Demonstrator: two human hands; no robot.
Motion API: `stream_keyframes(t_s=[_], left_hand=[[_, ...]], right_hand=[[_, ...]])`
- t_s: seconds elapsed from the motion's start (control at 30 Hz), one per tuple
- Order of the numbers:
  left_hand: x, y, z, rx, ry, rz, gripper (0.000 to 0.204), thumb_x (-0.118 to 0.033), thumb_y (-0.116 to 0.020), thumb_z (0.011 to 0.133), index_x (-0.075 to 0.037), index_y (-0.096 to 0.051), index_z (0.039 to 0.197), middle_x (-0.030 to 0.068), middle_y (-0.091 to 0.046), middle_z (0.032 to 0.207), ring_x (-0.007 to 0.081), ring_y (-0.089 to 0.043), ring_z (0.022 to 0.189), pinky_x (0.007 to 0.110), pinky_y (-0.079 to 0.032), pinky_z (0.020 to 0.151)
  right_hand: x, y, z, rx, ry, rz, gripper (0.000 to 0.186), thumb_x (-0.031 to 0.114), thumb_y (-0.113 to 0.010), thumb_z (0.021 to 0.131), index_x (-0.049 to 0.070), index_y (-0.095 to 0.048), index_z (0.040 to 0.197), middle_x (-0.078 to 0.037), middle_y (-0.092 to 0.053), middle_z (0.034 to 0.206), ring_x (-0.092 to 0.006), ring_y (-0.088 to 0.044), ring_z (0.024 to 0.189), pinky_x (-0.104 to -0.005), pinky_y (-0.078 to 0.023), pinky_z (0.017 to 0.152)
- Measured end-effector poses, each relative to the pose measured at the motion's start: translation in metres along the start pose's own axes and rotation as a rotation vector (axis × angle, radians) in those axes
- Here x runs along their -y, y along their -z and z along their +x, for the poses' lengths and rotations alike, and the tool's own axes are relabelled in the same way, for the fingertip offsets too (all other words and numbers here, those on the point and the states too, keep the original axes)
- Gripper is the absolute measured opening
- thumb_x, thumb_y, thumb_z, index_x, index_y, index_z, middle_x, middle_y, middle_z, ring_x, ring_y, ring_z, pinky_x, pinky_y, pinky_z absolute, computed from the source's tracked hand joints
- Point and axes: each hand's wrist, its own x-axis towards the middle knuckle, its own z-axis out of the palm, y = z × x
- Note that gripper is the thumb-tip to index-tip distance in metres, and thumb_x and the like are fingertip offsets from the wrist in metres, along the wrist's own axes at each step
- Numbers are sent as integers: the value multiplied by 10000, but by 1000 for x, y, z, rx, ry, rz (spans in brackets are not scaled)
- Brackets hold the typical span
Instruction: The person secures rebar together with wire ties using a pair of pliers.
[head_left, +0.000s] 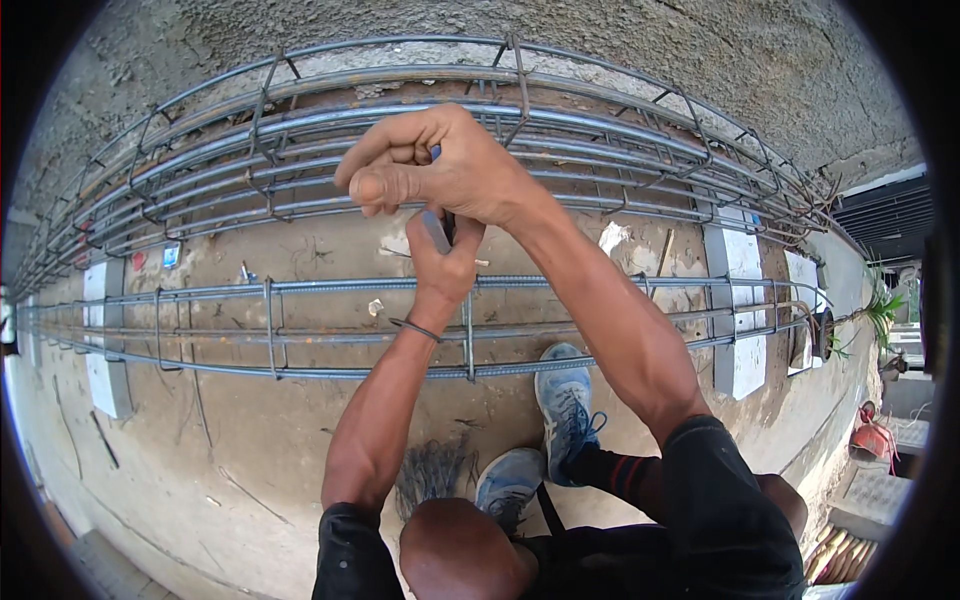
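Above a long rebar cage (365, 371), my left hand (445, 250) is closed around a hand tool (437, 230) with a grey and dark handle; its working end is hidden. My right hand (440, 168) is just over the left, fingers curled in, with a small blue and dark part visible behind them; what it grips is hidden. Behind both hands lie more rebar cages (560, 140), made of long bars and square stirrups.
White blocks (107, 390) (738, 370) support the cages at both sides. A rough concrete wall (650, 50) runs behind. Loose wire (435, 470) lies by my shoes (560, 400). Debris (612, 236) dots the ground. A plant (880, 310) and red object (870, 435) are at the far right.
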Motion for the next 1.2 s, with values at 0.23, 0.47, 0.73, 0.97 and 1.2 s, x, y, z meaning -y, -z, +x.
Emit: stream_keyframes(t_s=[0.23, 0.47, 0.73, 0.97, 1.2], left_hand=[[3, -36, -13, -321, 418, 22, 429, -114, -718, 726, -17, -475, 1065, 37, -537, 932, 79, -478, 814, 264, -412, 669], [-59, -80, -45, -436, 195, 111, 640, 49, -747, 683, 4, -364, 1194, 137, -467, 1127, 207, -449, 1062, 344, -357, 965], [3, -2, -6, -43, 264, -25, 379, -130, -703, 794, 2, -473, 1065, 101, -501, 1060, 108, -518, 895, 265, -443, 700], [7, -27, -29, -278, 26, 175, 466, -83, -728, 763, 5, -448, 1125, 83, -489, 1136, 156, -504, 1003, 309, -410, 879], [-10, -50, -22, -453, -131, 158, 607, -51, -806, 660, 35, -445, 1140, 135, -492, 1193, 166, -507, 1026, 319, -406, 910]], right_hand=[[8, -56, -31, -841, 86, -330, 527, 389, -796, 706, -73, -646, 911, -98, -626, 657, -209, -643, 687, -348, -489, 607], [-14, 23, 25, 974, -244, 230, 242, 192, -758, 747, -23, -675, 675, -52, -573, 504, -81, -468, 393, -234, -302, 356], [-10, -8, -1, -41, -145, -142, 755, 651, -608, 776, -100, -639, 846, -150, -621, 662, -174, -621, 601, -346, -509, 533], [-13, -51, -19, -848, 117, -465, 452, 370, -780, 712, -36, -629, 842, -86, -578, 650, -226, -606, 618, -341, -483, 561], [-25, 21, 21, 593, -304, 215, 420, 344, -754, 776, 81, -538, 529, 23, -395, 390, -35, -279, 327, -218, -197, 341]])
